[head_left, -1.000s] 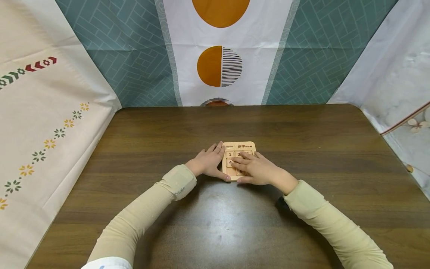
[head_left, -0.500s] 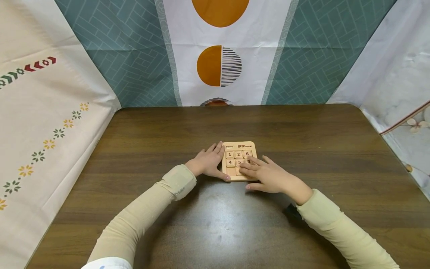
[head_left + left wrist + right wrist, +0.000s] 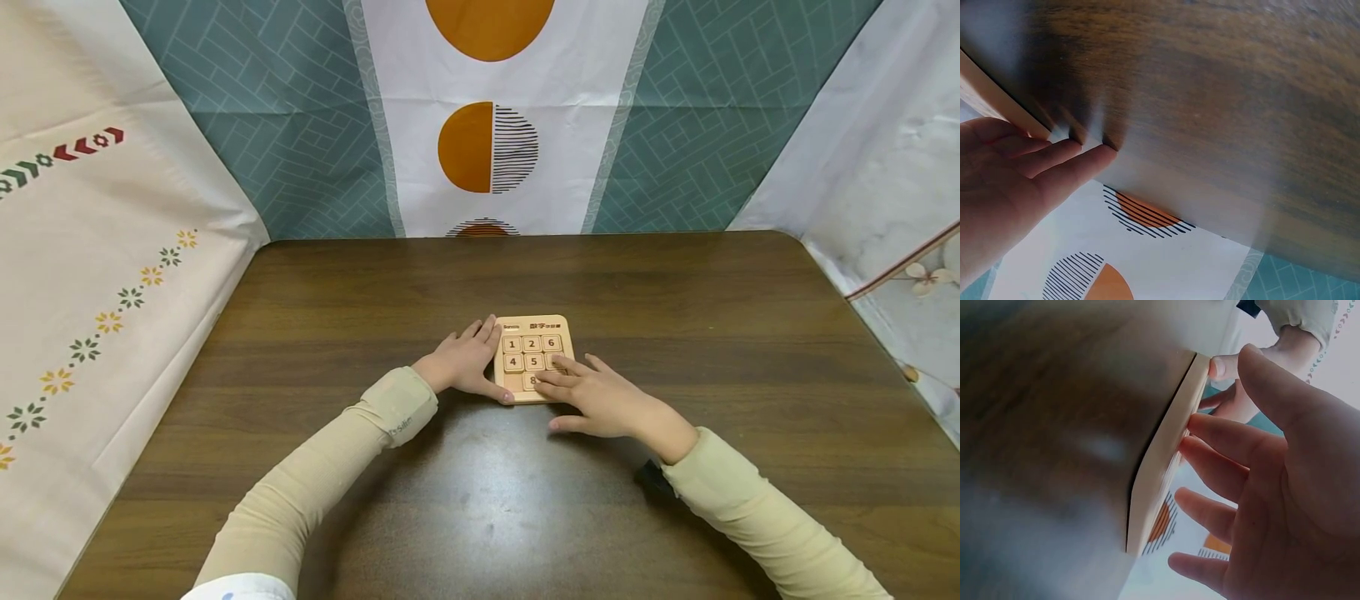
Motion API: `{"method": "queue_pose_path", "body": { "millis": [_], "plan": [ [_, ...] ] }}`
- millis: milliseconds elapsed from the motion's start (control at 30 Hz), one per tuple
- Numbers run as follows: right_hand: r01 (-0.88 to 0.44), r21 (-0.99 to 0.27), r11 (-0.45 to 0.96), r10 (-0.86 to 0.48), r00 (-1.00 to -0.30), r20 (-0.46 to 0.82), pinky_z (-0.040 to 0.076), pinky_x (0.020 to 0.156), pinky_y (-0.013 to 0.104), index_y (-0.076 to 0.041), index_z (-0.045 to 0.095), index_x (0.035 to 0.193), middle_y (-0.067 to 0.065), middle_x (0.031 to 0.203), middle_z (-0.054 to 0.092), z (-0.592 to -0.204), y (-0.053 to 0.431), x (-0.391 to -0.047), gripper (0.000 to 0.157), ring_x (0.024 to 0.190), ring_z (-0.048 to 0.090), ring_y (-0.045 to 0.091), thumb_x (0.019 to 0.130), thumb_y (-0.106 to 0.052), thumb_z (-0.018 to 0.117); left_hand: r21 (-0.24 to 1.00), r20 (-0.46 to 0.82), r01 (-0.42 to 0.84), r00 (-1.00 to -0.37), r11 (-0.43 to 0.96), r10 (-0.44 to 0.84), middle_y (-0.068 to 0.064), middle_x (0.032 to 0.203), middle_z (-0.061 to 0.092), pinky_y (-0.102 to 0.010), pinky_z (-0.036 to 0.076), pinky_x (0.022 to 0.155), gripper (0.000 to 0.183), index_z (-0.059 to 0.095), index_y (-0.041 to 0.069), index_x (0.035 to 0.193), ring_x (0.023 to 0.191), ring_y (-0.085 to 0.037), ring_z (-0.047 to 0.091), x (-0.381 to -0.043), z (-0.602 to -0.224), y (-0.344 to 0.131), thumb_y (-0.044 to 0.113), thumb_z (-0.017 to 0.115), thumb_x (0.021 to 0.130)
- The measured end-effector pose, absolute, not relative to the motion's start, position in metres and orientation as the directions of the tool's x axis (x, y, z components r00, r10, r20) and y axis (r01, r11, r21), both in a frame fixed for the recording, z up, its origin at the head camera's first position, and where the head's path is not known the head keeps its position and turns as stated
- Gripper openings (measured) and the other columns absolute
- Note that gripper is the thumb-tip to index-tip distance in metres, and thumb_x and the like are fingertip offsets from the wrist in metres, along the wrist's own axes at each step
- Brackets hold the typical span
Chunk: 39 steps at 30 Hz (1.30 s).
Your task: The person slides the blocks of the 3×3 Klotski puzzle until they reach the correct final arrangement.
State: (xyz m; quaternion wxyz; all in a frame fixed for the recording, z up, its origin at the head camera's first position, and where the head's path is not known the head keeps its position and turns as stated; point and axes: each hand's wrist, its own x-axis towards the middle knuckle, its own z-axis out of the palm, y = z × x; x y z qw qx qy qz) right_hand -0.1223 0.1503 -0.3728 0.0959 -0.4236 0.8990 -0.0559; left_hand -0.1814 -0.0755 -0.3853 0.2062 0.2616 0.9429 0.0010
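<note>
A wooden number slide puzzle (image 3: 546, 320) lies flat on the table. Tiles 1, 2 and 6 make up its top row; 4 and 5 show below, and the bottom-left slot has no tile. My left hand (image 3: 467, 364) rests along the puzzle's left side, thumb at the lower left corner; its straight fingers reach the tabletop in the left wrist view. From the right, my right hand (image 3: 603, 402) touches the lower right tiles with extended fingers, partly covering the 8 (image 3: 532, 381) and hiding the tiles near it. Its thumb stays off the puzzle.
Dark brown wooden table (image 3: 360, 308) surrounds the puzzle. Behind it hangs a teal and white cloth (image 3: 570, 167) with orange circles. A flowered cream cloth (image 3: 60, 292) borders the left side, a pale cloth (image 3: 885, 167) the right.
My right hand has drawn back to the right and toward me, uncovering the 6 and 5 and part of the 8. The left hand has stayed in place.
</note>
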Motion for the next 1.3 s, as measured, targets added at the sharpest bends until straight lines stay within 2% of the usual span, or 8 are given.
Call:
{"method": "queue_pose_path", "body": {
  "millis": [333,733,1300],
  "plan": [
    [-0.753,-0.195,0.629,-0.777,-0.615,-0.131,0.021,0.099,0.059,-0.010,0.045,0.136,0.007,0.140,0.040,-0.373,0.138,-0.123,0.061,0.133,0.025,0.032,0.087,-0.047,0.054,0.114,-0.392,0.496,-0.774,0.861,0.497,-0.015,0.151,-0.002,-0.053,0.023,0.102,0.120,0.003,0.001,0.146,0.137,-0.032,0.009,-0.181,-0.383,-0.076,0.075,0.055,0.067],
    [-0.744,-0.222,0.630,-0.776,-0.606,-0.173,0.019,0.099,0.060,-0.011,0.043,0.137,0.006,0.143,0.037,-0.373,0.130,-0.126,0.062,0.134,0.022,0.031,0.088,-0.048,0.053,0.110,-0.392,0.492,-0.777,0.864,0.492,-0.015,0.151,-0.002,-0.053,0.023,0.102,0.121,0.003,0.001,0.146,0.137,-0.032,0.010,-0.181,-0.384,-0.076,0.075,0.056,0.066],
    [-0.645,-0.173,0.744,-0.668,-0.717,-0.201,0.016,0.099,0.062,-0.009,0.040,0.139,0.008,0.145,0.032,-0.364,0.151,-0.139,0.066,0.135,0.019,0.033,0.088,-0.048,0.053,0.104,-0.399,0.490,-0.777,0.866,0.487,-0.014,0.151,-0.003,-0.053,0.022,0.102,0.121,0.002,0.002,0.146,0.137,-0.031,0.009,-0.182,-0.385,-0.076,0.076,0.055,0.065]
  ]
}}
